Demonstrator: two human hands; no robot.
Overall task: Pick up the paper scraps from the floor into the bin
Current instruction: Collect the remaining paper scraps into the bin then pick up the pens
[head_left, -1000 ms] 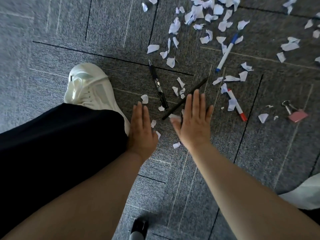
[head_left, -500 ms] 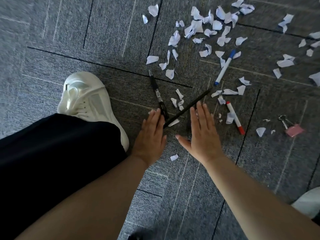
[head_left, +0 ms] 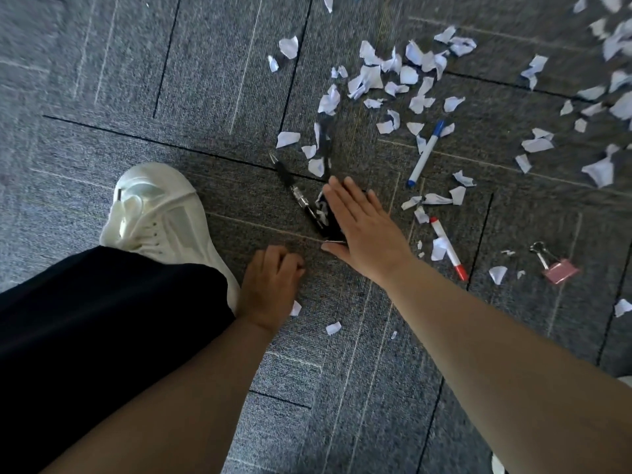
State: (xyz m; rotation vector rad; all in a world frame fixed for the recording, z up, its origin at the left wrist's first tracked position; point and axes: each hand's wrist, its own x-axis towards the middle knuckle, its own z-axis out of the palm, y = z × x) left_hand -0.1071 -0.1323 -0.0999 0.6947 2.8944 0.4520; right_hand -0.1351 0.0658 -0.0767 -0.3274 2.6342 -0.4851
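Note:
Torn white paper scraps (head_left: 369, 77) lie scattered over the grey carpet, thickest at the top and right. My right hand (head_left: 366, 230) lies flat with straight fingers on the carpet, pressing against a few scraps beside a black pen (head_left: 290, 186). My left hand (head_left: 270, 289) is curled into a fist on the carpet beside my knee, closed over scraps that lay under it; they are hidden inside. Two small scraps (head_left: 333, 327) lie near my left wrist. No bin is in view.
A blue-capped pen (head_left: 425, 152), a red-capped pen (head_left: 448, 248) and a pink binder clip (head_left: 561, 270) lie among the scraps on the right. My white shoe (head_left: 157, 210) and black trouser leg (head_left: 102, 319) fill the left side.
My left hand went from flat to a fist and drew back towards me. My right hand slid forward and left, covering the thin black stick beside the black pen.

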